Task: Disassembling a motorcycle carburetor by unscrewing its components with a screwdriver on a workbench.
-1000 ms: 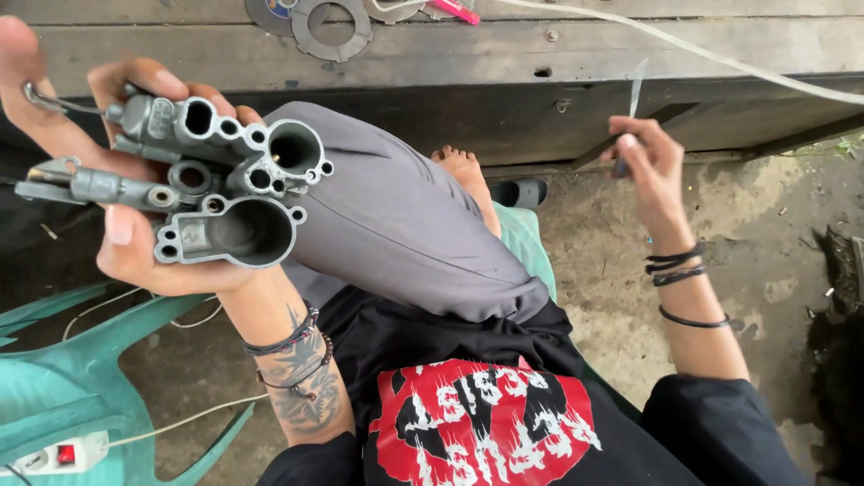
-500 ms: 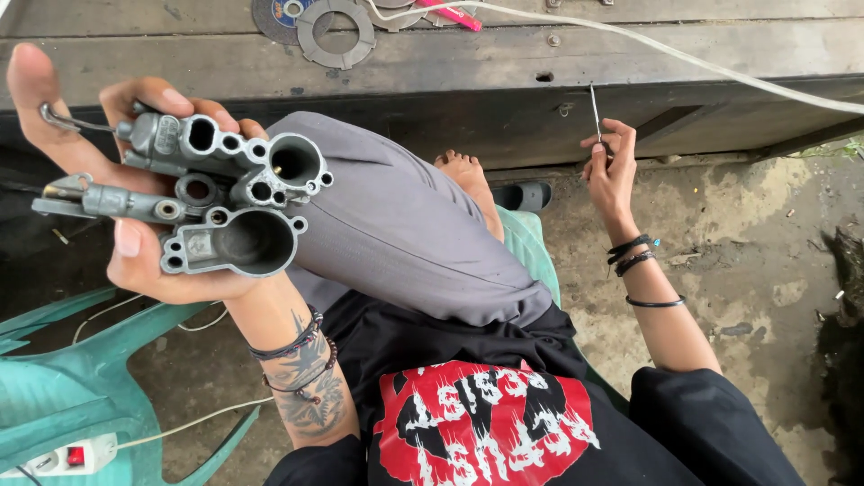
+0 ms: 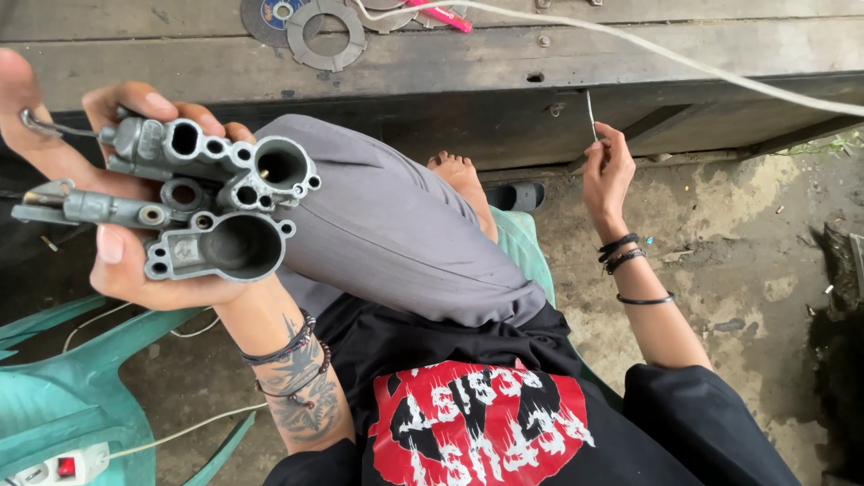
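My left hand (image 3: 99,225) grips a grey cast-metal carburettor body (image 3: 202,202) with several round bores, held up close at the left. My right hand (image 3: 607,175) is raised near the bench edge, pinching a thin metal wire (image 3: 590,112) that points up. My grey-trousered knee (image 3: 396,234) is crossed between the two hands, with a bare foot (image 3: 459,175) beyond it.
A dark wooden bench (image 3: 504,54) runs across the top, carrying flat metal rings (image 3: 326,36), a pink tool (image 3: 441,16) and a white cable (image 3: 702,67). A green plastic chair (image 3: 63,396) and a white power strip (image 3: 58,468) are at lower left. Dirt floor lies at right.
My right hand has moved left and down with the thin wire, now nearer the bench edge. The left hand holds the carburettor body in much the same place.
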